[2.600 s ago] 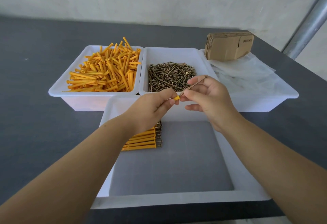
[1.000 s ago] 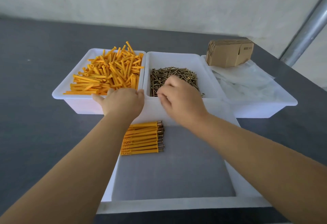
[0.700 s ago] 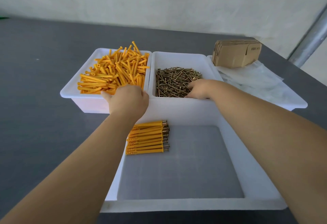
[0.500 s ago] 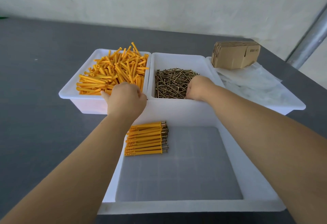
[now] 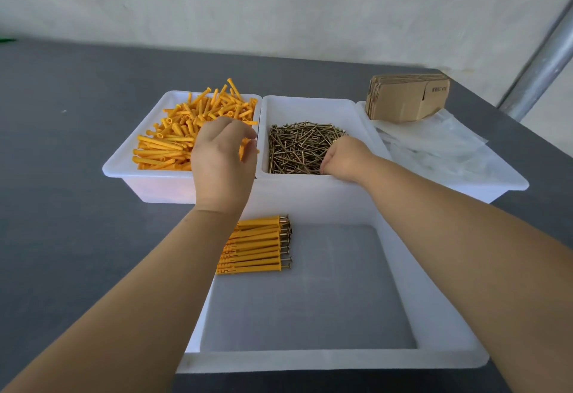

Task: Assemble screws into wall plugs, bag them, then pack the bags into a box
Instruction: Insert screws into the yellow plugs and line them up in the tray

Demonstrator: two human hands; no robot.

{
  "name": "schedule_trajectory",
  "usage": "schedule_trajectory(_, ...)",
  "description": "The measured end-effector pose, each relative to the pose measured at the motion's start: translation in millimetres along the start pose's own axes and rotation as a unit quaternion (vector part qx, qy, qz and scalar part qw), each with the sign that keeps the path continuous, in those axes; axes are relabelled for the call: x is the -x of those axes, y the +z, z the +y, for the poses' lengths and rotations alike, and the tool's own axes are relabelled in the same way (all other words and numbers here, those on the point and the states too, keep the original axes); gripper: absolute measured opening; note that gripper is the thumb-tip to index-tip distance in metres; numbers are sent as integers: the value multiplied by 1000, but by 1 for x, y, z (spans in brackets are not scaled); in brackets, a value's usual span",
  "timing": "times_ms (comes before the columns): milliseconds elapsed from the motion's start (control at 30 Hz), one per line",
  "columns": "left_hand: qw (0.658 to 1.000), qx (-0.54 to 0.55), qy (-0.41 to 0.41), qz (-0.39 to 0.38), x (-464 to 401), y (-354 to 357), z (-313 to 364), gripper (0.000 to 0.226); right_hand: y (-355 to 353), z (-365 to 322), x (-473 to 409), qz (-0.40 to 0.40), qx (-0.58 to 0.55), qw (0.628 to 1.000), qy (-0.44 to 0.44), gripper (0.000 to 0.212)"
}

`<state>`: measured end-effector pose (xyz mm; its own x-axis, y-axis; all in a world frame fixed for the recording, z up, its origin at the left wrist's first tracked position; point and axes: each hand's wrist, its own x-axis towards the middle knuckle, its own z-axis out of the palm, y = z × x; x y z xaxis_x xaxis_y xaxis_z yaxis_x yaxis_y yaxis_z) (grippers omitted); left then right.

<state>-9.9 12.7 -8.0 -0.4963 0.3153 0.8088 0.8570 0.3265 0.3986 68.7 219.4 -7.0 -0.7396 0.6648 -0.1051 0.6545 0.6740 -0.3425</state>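
Finished plug-and-screw sets [image 5: 255,245] lie side by side in the near tray [image 5: 403,268], heads aligned for easy bagging. Beyond, the left hand [image 5: 223,156] curls into the orange plugs [image 5: 173,141] and the right hand [image 5: 344,158] into the screws [image 5: 297,147]; whether either grip has caught anything I cannot tell.

One print only: a short dark line on the end flap of the flattened cardboard boxes [image 5: 406,101] (far beyond the right hand [image 5: 344,160]). Too small and blurred to read.
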Motion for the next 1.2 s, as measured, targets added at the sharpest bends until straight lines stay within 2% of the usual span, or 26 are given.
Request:
schedule_trajectory(33, 1000, 18, 14, 10, 1, -1, 2, 2, 2, 2, 0, 26, -24, 999, 3, 21)
schedule_trajectory(100, 999, 46, 14, 5, 2, 0, 6, 15, 3, 6, 1, 106, -83, 991, 6, 19)
schedule_trajectory(200, 997, 71, 3, -31, 5, 3, 13, 17, 1, 10, 9, 191, -268, 944, 17, 26)
schedule_trajectory(267, 996, 76, 4, -55, 7, 7, 16, 15, -6, 9, 18, 186, -423, 886, 31, 19)
schedule_trajectory(333, 993, 90, 13, -76, 7, 9, 19, 26, -15, 8, 31, 145, -533, 834, 16, 13)
schedule_trajectory(433, 985, 134, 20, -104, 10, 10, 24, 35, -25, 6, 52, 110, -597, 795, -11, 12)
schedule_trajectory(500, 978, 166, -1, -128, 13, 11, 26, 42, -25, 6, 66, 98, -583, 807, -14, 13)
schedule_trajectory(633, 969, 180, -22, -166, 15, 13, 30, 56, -4, 8, 90, 38, -475, 879, -29, 13)
schedule_trajectory(700, 969, 172, -31, -175, 13, 12, 32, 60, 10, 7, 98, 30, -435, 899, -45, 10)
schedule_trajectory(833, 954, 224, -55, -190, 16, 11, 30, 51, 20, 5, 102, 53, -395, 911, -104, 20)
schedule_trajectory(967, 928, 286, -151, -185, 17, 9, 31, 38, 21, 8, 103, 80, -371, 915, -136, 24)
schedule_trajectory(1100, 925, 292, -162, -180, 15, 7, 29, 22, 21, 13, 102, 132, -356, 914, -141, 23)
schedule_trajectory(1200, 924, 289, -173, -181, 15, 5, 26, 21, 20, 16, 101, 161, -343, 915, -140, 26)
